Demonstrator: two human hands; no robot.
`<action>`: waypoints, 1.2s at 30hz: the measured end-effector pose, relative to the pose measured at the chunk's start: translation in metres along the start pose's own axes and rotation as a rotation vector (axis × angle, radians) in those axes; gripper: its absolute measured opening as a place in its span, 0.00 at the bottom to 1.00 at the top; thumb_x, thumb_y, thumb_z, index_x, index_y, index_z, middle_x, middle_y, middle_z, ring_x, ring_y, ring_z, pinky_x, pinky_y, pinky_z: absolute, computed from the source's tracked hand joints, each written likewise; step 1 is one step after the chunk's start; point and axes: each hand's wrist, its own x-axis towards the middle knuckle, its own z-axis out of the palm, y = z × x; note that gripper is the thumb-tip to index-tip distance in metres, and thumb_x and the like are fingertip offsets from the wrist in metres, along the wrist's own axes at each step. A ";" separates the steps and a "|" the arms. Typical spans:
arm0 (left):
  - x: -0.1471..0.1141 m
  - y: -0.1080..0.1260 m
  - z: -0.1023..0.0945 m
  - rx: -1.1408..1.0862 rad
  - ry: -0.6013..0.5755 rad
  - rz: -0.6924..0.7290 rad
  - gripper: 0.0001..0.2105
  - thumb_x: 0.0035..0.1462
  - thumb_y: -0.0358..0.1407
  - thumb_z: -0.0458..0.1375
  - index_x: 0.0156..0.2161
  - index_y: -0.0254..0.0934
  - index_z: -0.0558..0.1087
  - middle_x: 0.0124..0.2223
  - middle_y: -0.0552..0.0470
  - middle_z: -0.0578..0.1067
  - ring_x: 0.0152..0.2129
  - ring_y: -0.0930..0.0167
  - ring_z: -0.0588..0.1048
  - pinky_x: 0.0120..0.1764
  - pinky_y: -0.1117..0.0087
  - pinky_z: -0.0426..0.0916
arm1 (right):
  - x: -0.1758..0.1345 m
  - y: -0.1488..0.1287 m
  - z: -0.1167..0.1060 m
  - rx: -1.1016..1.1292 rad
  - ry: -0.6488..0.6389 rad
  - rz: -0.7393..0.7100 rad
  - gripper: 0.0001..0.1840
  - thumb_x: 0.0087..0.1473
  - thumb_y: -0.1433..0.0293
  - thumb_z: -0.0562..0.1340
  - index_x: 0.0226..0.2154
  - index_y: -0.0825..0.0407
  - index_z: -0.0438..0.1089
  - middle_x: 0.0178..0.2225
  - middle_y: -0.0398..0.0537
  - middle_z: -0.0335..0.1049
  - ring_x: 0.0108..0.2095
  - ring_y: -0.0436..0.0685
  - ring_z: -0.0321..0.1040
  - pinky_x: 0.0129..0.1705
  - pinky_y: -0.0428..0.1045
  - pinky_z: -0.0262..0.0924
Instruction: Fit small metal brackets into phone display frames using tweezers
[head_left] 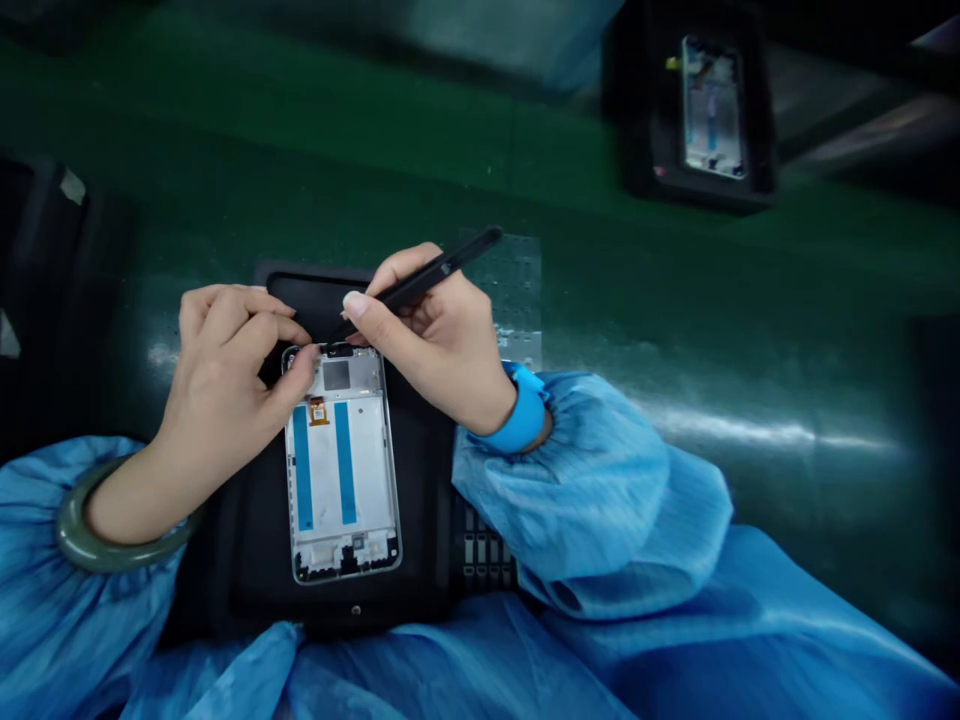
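A silver phone mid-frame (324, 480) with two blue adhesive strips lies face down in a black tray (424, 530). A small orange flex connector (319, 411) sits near its upper part. My left hand (232, 350) is at the frame's upper left corner, thumb and index finger pinched together at the top edge; anything between them is too small to tell. My right hand (442, 330) grips slim black tweezers (439, 273) like a pen. Their tips point down at the frame's top edge, close to my left fingertips, and are partly hidden.
Beyond my right hand lies a clear sheet (517, 290) with small marks on the green work surface (712, 330). Another phone frame (712, 110) rests in a black holder (645, 130) at the upper right. Dark trays (45, 230) stand at the left. A slotted piece (484, 555) shows beneath my right sleeve.
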 end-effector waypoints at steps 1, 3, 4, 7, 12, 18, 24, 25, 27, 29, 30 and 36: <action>-0.001 0.000 -0.001 -0.011 -0.006 0.010 0.03 0.55 0.34 0.57 0.36 0.40 0.69 0.41 0.48 0.71 0.46 0.60 0.69 0.48 0.52 0.62 | 0.000 -0.001 0.000 0.021 0.015 0.009 0.13 0.52 0.61 0.63 0.32 0.51 0.60 0.26 0.37 0.62 0.26 0.45 0.68 0.29 0.44 0.67; -0.002 0.000 -0.002 -0.028 -0.016 0.022 0.04 0.55 0.33 0.56 0.37 0.39 0.70 0.42 0.47 0.71 0.47 0.60 0.68 0.50 0.53 0.61 | 0.000 -0.003 0.001 0.067 0.045 0.026 0.13 0.53 0.60 0.62 0.32 0.50 0.59 0.26 0.37 0.62 0.26 0.45 0.68 0.29 0.44 0.67; -0.003 0.000 -0.003 -0.032 -0.021 0.024 0.04 0.56 0.32 0.56 0.38 0.38 0.70 0.42 0.46 0.71 0.48 0.60 0.68 0.51 0.53 0.60 | 0.000 -0.003 0.001 0.085 0.055 0.029 0.13 0.53 0.60 0.62 0.32 0.50 0.59 0.26 0.37 0.62 0.26 0.45 0.69 0.29 0.43 0.67; -0.005 0.001 -0.005 -0.038 -0.033 0.030 0.06 0.56 0.32 0.55 0.40 0.38 0.70 0.43 0.46 0.71 0.50 0.59 0.67 0.53 0.52 0.59 | 0.000 -0.002 0.001 0.094 0.061 0.023 0.14 0.53 0.60 0.62 0.32 0.50 0.59 0.26 0.37 0.63 0.27 0.46 0.69 0.29 0.43 0.67; -0.007 0.001 -0.005 -0.035 -0.036 0.029 0.07 0.56 0.32 0.55 0.41 0.41 0.68 0.43 0.48 0.71 0.52 0.59 0.66 0.53 0.51 0.60 | -0.001 0.000 -0.001 0.032 0.013 -0.009 0.14 0.52 0.61 0.63 0.32 0.51 0.61 0.27 0.38 0.63 0.25 0.45 0.66 0.27 0.43 0.65; -0.010 -0.001 -0.005 -0.051 -0.056 0.032 0.09 0.55 0.32 0.55 0.43 0.42 0.66 0.45 0.47 0.71 0.53 0.58 0.65 0.54 0.49 0.60 | 0.001 -0.003 -0.003 -0.088 -0.082 -0.022 0.15 0.49 0.59 0.65 0.32 0.52 0.63 0.27 0.38 0.63 0.25 0.45 0.65 0.26 0.43 0.61; -0.011 -0.001 -0.005 -0.052 -0.055 0.028 0.08 0.56 0.32 0.55 0.42 0.41 0.67 0.45 0.47 0.71 0.53 0.58 0.65 0.54 0.50 0.60 | 0.002 -0.003 -0.001 -0.153 -0.085 -0.065 0.15 0.50 0.59 0.64 0.31 0.52 0.64 0.27 0.39 0.64 0.24 0.45 0.63 0.26 0.43 0.60; -0.011 -0.001 -0.005 -0.051 -0.058 0.029 0.08 0.56 0.33 0.55 0.42 0.40 0.67 0.45 0.46 0.71 0.53 0.58 0.65 0.54 0.50 0.60 | 0.002 -0.003 -0.001 -0.156 -0.085 -0.079 0.14 0.50 0.60 0.64 0.31 0.52 0.64 0.27 0.39 0.64 0.23 0.44 0.62 0.26 0.43 0.59; -0.011 -0.001 -0.005 -0.051 -0.060 0.033 0.08 0.56 0.34 0.55 0.42 0.39 0.67 0.46 0.45 0.71 0.53 0.58 0.65 0.55 0.51 0.60 | 0.002 -0.003 -0.001 -0.160 -0.084 -0.114 0.12 0.50 0.62 0.65 0.32 0.53 0.65 0.28 0.38 0.64 0.23 0.43 0.61 0.26 0.42 0.58; -0.012 0.000 -0.005 -0.051 -0.065 0.034 0.09 0.56 0.35 0.56 0.43 0.38 0.67 0.46 0.45 0.71 0.54 0.58 0.64 0.55 0.51 0.60 | 0.001 -0.004 -0.001 -0.171 -0.088 -0.147 0.11 0.50 0.64 0.65 0.32 0.54 0.66 0.29 0.38 0.64 0.23 0.42 0.60 0.26 0.41 0.58; -0.012 0.000 -0.005 -0.051 -0.068 0.034 0.10 0.56 0.35 0.56 0.43 0.38 0.67 0.47 0.45 0.71 0.54 0.58 0.64 0.55 0.51 0.60 | 0.001 -0.004 -0.001 -0.180 -0.093 -0.160 0.10 0.51 0.65 0.65 0.32 0.54 0.66 0.30 0.39 0.64 0.24 0.42 0.61 0.27 0.41 0.58; -0.014 -0.001 -0.004 -0.043 -0.078 0.044 0.11 0.56 0.36 0.55 0.45 0.39 0.66 0.48 0.44 0.70 0.55 0.58 0.63 0.55 0.51 0.59 | -0.001 -0.006 -0.001 -0.287 -0.093 -0.182 0.10 0.52 0.63 0.63 0.32 0.53 0.66 0.30 0.39 0.65 0.25 0.43 0.63 0.28 0.41 0.59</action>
